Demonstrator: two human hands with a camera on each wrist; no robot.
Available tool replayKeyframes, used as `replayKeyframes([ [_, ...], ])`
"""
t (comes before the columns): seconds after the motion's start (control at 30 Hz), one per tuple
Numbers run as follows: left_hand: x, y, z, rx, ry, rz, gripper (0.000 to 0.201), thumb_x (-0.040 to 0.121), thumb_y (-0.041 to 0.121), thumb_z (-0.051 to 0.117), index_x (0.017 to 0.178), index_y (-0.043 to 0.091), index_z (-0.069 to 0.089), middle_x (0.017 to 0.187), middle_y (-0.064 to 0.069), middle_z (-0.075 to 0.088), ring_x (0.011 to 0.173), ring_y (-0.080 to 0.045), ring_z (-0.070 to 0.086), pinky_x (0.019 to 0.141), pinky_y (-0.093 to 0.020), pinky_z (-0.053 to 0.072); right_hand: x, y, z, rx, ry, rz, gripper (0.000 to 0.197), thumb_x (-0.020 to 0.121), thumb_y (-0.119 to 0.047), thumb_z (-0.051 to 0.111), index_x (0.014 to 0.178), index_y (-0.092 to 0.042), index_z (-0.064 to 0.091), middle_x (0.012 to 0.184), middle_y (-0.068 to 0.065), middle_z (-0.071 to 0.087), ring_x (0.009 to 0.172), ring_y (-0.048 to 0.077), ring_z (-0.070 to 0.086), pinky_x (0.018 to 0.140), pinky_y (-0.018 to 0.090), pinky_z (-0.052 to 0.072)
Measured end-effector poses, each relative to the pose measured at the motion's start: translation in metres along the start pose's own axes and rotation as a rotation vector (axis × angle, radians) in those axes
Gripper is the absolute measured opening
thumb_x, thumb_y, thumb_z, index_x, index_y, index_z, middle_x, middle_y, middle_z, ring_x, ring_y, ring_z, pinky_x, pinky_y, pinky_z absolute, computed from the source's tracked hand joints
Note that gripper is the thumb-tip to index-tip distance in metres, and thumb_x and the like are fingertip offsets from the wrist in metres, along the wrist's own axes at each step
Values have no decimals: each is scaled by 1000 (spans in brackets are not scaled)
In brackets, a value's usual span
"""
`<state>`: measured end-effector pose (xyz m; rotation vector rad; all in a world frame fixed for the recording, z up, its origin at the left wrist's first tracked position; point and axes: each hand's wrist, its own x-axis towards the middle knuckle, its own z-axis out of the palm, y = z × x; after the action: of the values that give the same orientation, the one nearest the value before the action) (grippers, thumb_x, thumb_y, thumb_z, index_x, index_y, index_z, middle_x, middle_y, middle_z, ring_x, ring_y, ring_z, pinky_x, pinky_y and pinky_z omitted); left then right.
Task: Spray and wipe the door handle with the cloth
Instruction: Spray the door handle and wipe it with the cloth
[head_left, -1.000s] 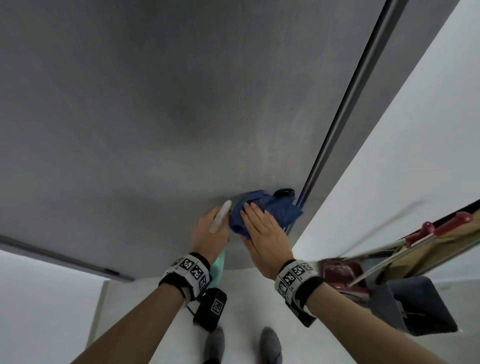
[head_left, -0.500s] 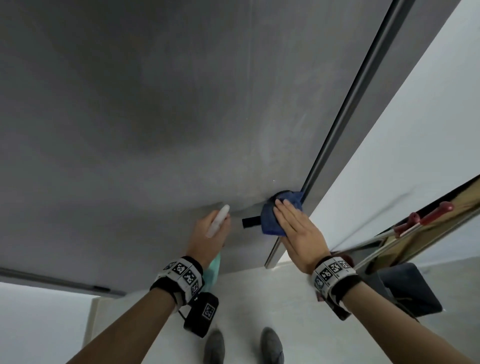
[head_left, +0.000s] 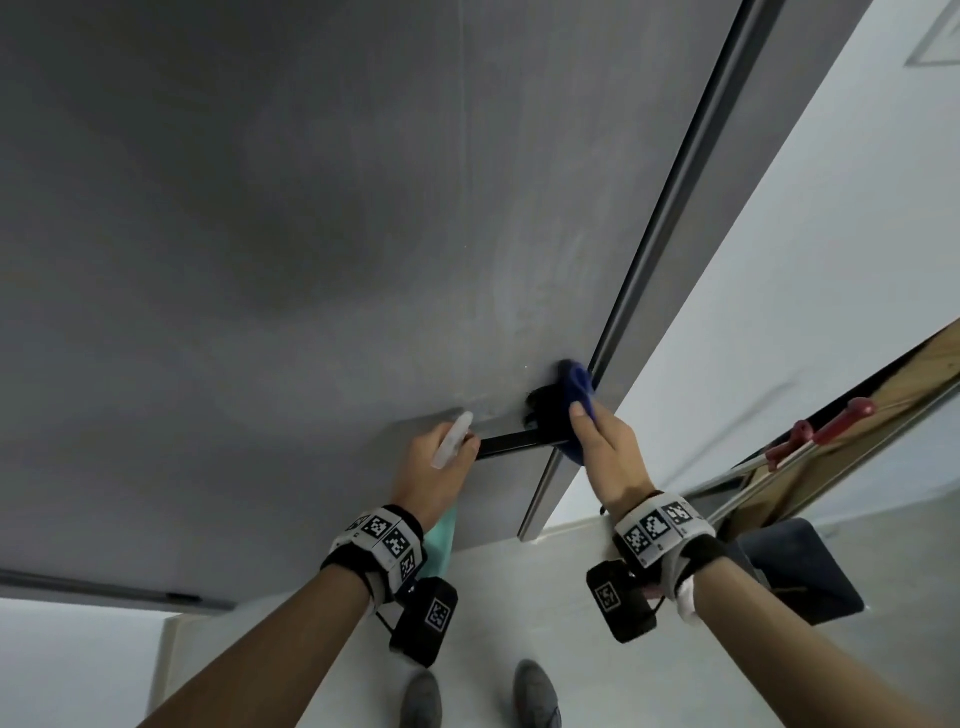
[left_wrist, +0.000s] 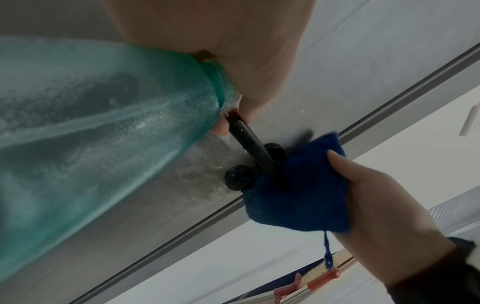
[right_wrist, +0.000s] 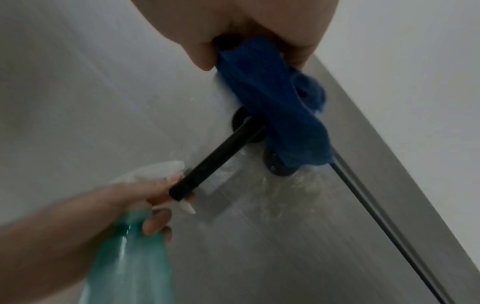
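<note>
A black lever door handle (head_left: 511, 441) (left_wrist: 253, 147) (right_wrist: 215, 160) sticks out from the grey door (head_left: 260, 234). My right hand (head_left: 597, 447) (left_wrist: 376, 197) holds a blue cloth (head_left: 576, 387) (left_wrist: 298, 185) (right_wrist: 280, 111) wrapped over the handle's root, beside the black round mounts (left_wrist: 239, 178). My left hand (head_left: 434, 467) (right_wrist: 145, 197) grips a teal spray bottle (head_left: 441, 535) (left_wrist: 91, 123) (right_wrist: 132, 257) by its neck, with its white head (head_left: 454, 439) (right_wrist: 155, 170) at the handle's free tip. Spray wetness shows on the door around the handle.
The door's edge and frame strip (head_left: 670, 218) run just right of the handle, with a white wall (head_left: 805, 260) beyond. Red-handled tools (head_left: 831, 421) lean at the right above a dark bag (head_left: 800, 566). My shoes (head_left: 478, 696) stand on the pale floor below.
My right hand has slid the cloth rightward along the handle from its middle to its root, baring the black lever. The left hand kept the bottle near the tip.
</note>
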<state>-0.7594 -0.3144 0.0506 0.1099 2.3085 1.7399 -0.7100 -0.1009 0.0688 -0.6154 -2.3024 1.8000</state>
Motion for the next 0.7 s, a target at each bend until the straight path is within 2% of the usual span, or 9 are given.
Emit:
replayKeyframes([
  [0.03,1,-1,0,6,-3,-2,12,94,27,66,95,15,70,75,6,62,67,-10,55,72,-28,47,-2,-4,4,-174,-44,-55,31,103,-39,43,112,-21,67,104,11,69,94,24,66,93,46,54],
  [0.07,2,-1,0,7,-4,-2,11,94,26,66,95,15,70,74,6,61,66,-10,55,70,-28,47,-5,-4,7,-354,-93,-92,38,105,-38,40,133,-19,59,125,14,65,112,30,63,101,42,49],
  [0.1,2,-1,0,6,-3,0,11,94,25,66,94,15,70,73,6,60,64,-10,53,68,-29,47,-8,-4,9,-485,-142,-114,46,106,-36,38,149,-19,45,148,12,52,132,31,52,108,37,41],
  [0.17,2,-1,2,10,1,4,12,94,24,66,92,12,68,69,5,56,61,-12,50,65,-29,44,-19,2,9,-624,-189,-172,51,107,-35,35,156,-22,29,165,2,24,148,25,34,114,35,35],
  [0.23,3,-3,3,19,0,-2,14,95,23,66,91,10,67,66,5,53,59,-14,48,62,-29,42,-26,16,6,-735,-176,-307,51,106,-36,34,155,-19,32,165,2,25,149,24,32,114,39,40],
  [0.37,5,-6,5,17,-2,-19,11,95,23,66,99,13,68,65,5,51,58,-15,47,60,-31,42,-19,27,6,-929,-230,-557,58,103,-39,27,150,-8,42,159,7,38,152,24,24,122,39,29],
  [0.43,5,-8,5,38,-15,-11,14,96,24,64,106,15,68,65,6,52,57,-14,47,61,-32,42,-12,26,6,-905,-269,-563,59,103,-41,26,149,-8,43,158,8,40,152,22,24,123,38,26],
  [0.53,4,-9,5,51,-27,-8,18,97,25,62,109,12,66,66,5,51,58,-14,47,61,-32,43,-7,32,-5,-829,-307,-574,64,103,-48,24,153,-11,37,163,3,30,154,16,18,125,28,16],
  [0.7,6,-7,2,107,-40,11,10,96,27,63,89,20,63,65,7,54,59,-16,51,61,-32,45,-17,38,1,-511,-205,-442,52,106,-26,41,156,-16,30,164,-8,22,153,8,15,120,11,9],
])
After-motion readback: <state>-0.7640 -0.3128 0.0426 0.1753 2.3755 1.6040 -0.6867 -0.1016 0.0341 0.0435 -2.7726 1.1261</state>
